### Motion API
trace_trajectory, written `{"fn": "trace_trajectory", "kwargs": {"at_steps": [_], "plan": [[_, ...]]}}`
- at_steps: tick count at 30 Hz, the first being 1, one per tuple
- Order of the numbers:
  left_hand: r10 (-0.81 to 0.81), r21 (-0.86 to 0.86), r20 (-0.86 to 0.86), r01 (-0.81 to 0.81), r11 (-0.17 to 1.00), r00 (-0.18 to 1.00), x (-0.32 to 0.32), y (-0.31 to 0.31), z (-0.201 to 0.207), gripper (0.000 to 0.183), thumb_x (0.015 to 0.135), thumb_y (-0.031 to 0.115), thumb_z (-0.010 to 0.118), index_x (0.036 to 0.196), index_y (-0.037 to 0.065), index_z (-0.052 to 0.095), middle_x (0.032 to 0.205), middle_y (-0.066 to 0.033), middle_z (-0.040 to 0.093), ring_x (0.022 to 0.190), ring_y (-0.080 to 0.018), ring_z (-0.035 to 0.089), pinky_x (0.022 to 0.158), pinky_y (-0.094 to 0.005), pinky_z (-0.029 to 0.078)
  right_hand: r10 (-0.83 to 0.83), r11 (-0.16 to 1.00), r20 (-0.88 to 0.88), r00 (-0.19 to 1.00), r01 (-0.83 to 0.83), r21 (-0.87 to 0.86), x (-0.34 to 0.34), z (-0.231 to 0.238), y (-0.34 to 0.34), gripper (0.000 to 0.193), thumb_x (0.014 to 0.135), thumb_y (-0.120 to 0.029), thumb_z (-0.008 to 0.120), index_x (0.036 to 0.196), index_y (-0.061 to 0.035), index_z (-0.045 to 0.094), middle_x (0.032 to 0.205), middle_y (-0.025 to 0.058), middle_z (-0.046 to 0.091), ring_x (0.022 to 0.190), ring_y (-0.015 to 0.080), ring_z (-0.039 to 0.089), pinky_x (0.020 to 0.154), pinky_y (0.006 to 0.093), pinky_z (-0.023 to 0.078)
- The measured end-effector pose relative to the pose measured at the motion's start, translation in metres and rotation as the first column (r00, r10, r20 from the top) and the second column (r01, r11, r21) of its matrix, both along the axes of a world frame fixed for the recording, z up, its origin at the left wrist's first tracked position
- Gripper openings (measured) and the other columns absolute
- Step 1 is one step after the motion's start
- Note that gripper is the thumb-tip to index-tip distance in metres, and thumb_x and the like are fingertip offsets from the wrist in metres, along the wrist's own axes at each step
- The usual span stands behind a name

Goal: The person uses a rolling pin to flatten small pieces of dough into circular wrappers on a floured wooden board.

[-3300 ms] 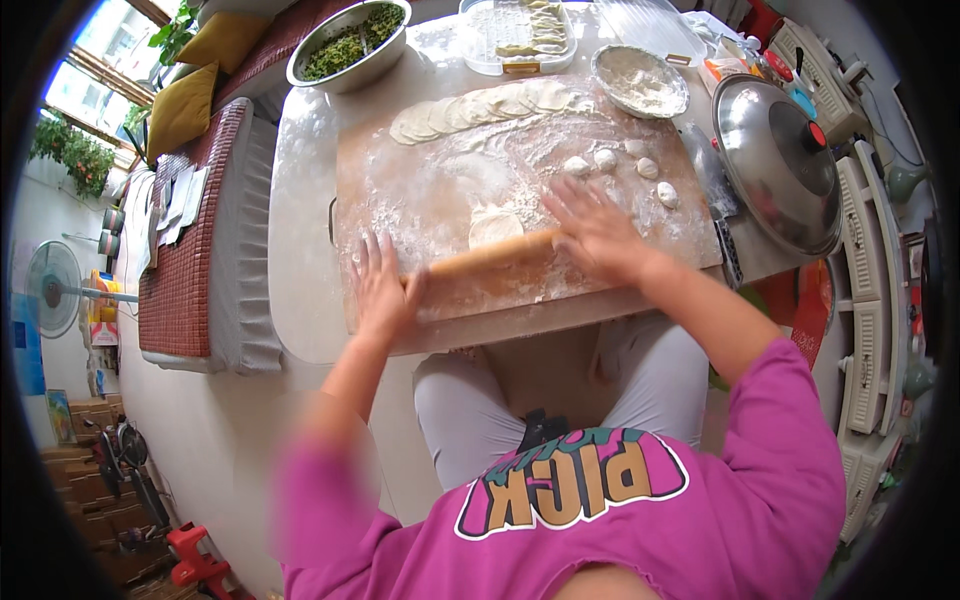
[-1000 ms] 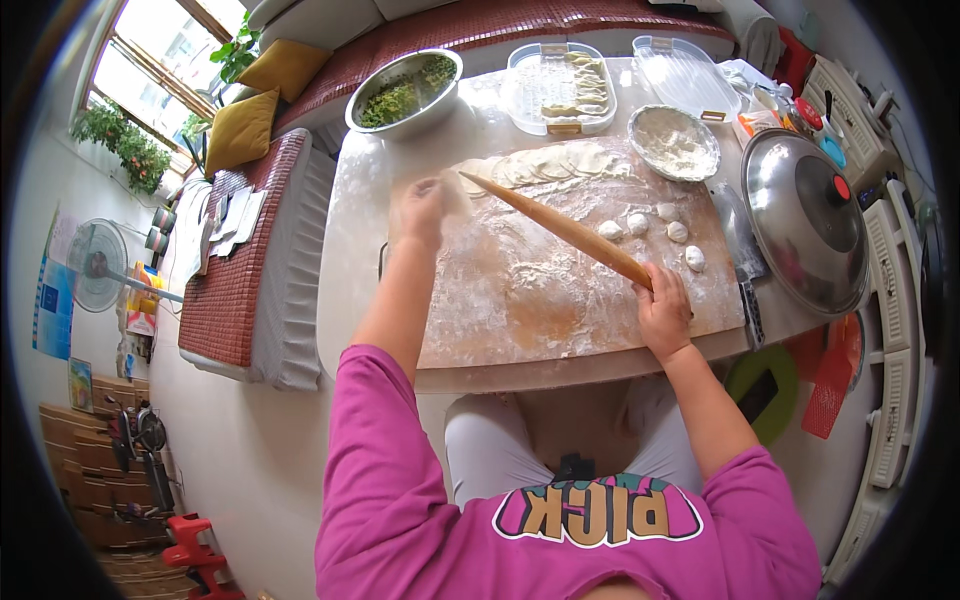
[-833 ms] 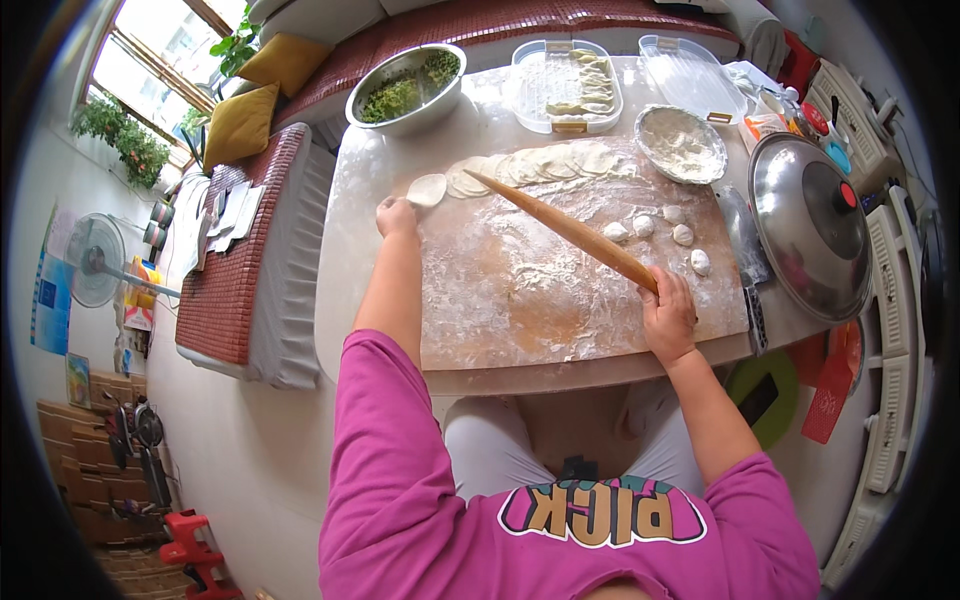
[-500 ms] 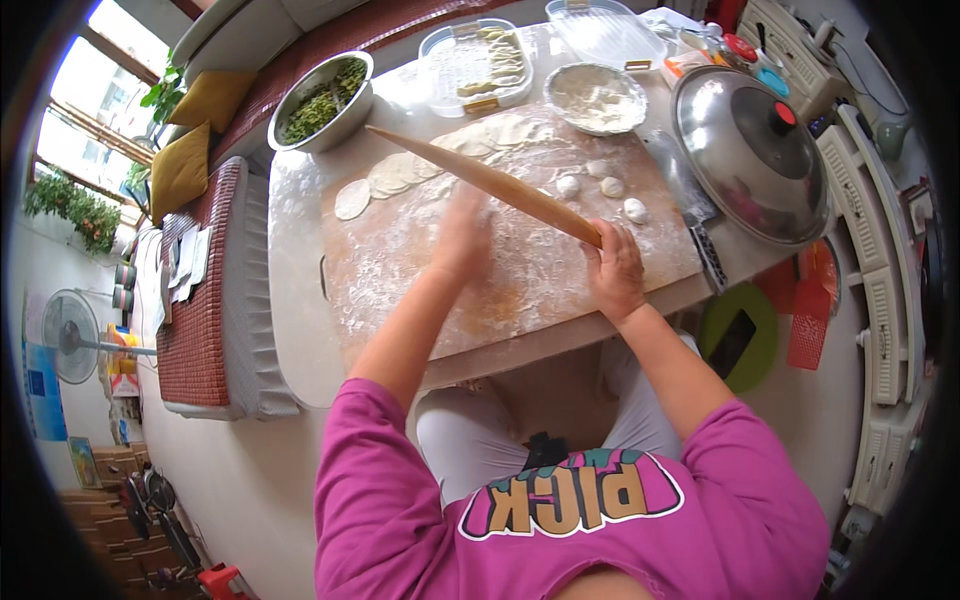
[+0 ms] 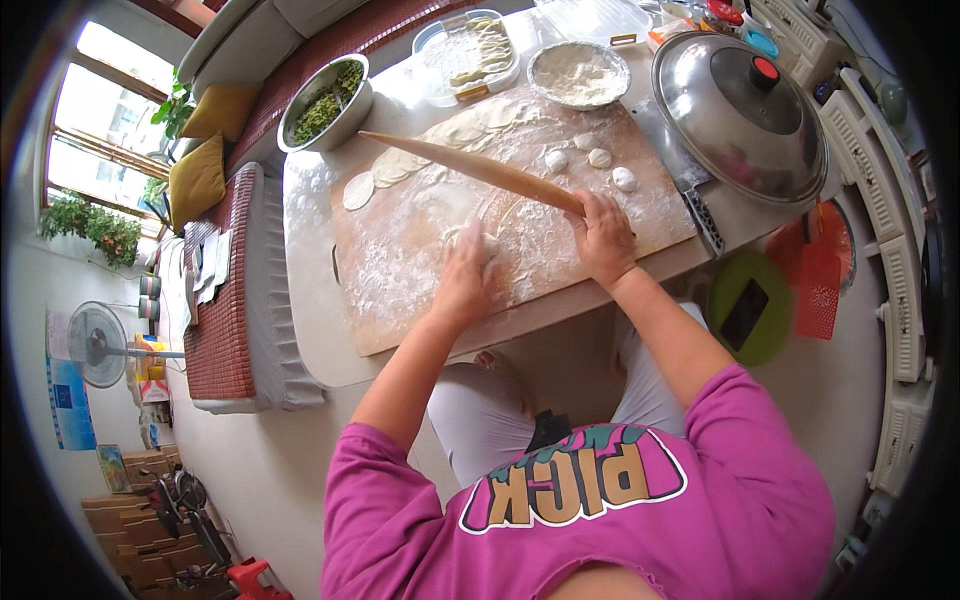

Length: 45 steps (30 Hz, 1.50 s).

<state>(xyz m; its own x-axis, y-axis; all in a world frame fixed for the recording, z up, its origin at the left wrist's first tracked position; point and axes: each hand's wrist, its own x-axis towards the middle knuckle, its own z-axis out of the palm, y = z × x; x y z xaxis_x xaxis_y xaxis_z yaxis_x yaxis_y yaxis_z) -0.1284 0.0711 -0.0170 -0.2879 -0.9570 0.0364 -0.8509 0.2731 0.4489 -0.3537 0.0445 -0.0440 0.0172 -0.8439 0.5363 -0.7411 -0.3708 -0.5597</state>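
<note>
My right hand is closed around the near end of a wooden rolling pin. The pin slants up to the left above a floured board, its tapered tip toward the row of wrappers. Low on the board lies my left hand, fingers stretched forward and slightly blurred, touching what looks like a pale piece of dough that they partly cover. Overlapping round dough wrappers line the board's far side, with a single wrapper at the left end. Several small dough balls sit right of the pin.
Behind the board stand a bowl of chopped green filling, a container with dumplings and a bowl of flour. A knife lies at the board's right edge, beside a large domed lid. A green stool holds a phone.
My left hand has come down and nearer to me, and its blur has lessened. The pin stays in my right hand at a similar slant. The view has shifted slightly.
</note>
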Motion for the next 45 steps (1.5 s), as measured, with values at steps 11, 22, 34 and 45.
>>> {"fn": "trace_trajectory", "kwargs": {"at_steps": [11, 22, 34, 45], "plan": [[-0.025, -0.135, 0.039, 0.030, 0.990, 0.999, -0.001, -0.004, 0.001, 0.029, 0.074, 0.013, 0.062, 0.100, 0.004, 0.055, 0.115, -0.0156, 0.053, 0.112, -0.0348, 0.045, 0.095, -0.0381, 0.035, 0.015, 0.998, -0.027, 1.000, -0.013, 0.054, 0.002, -0.001, -0.003, 0.031, 0.085, -0.024, 0.054, 0.109, -0.0071, 0.047, 0.099, 0.0114, 0.056, 0.094, 0.0297, 0.051, 0.082, 0.0402, 0.040], [0.413, -0.218, 0.118, -0.383, 0.898, 0.903, 0.070, 0.016, -0.009, 0.067, 0.087, 0.044, 0.043, 0.136, 0.002, 0.026, 0.144, -0.0219, 0.015, 0.135, -0.0337, 0.007, 0.108, -0.0460, 0.005, 0.435, 0.896, -0.337, 0.835, -0.364, 0.255, 0.007, 0.027, -0.016, 0.035, 0.087, -0.023, 0.049, 0.118, -0.0078, 0.048, 0.119, 0.0128, 0.049, 0.114, 0.0295, 0.042, 0.096, 0.0392, 0.033], [0.317, 0.043, 0.200, -0.332, 0.942, 0.927, 0.097, -0.017, -0.010, 0.079, 0.087, 0.052, 0.038, 0.136, -0.006, 0.017, 0.144, -0.0223, 0.012, 0.135, -0.0327, 0.006, 0.109, -0.0422, 0.004, 0.475, 0.852, -0.526, 0.706, -0.219, 0.476, 0.028, 0.036, -0.042, 0.053, 0.095, -0.035, 0.026, 0.139, -0.0062, 0.020, 0.145, 0.0134, 0.019, 0.135, 0.0245, 0.014, 0.110, 0.0371, 0.007], [0.387, 0.014, 0.222, -0.400, 0.916, 0.895, 0.113, -0.013, -0.014, 0.082, 0.086, 0.055, 0.037, 0.137, -0.006, 0.017, 0.145, -0.0233, 0.007, 0.136, -0.0332, 0.001, 0.109, -0.0426, 0.001, 0.531, 0.822, -0.449, 0.718, -0.309, 0.478, 0.031, 0.029, -0.040, 0.057, 0.093, -0.037, 0.029, 0.139, -0.0058, 0.018, 0.145, 0.0133, 0.019, 0.135, 0.0257, 0.013, 0.110, 0.0374, 0.009]]}}
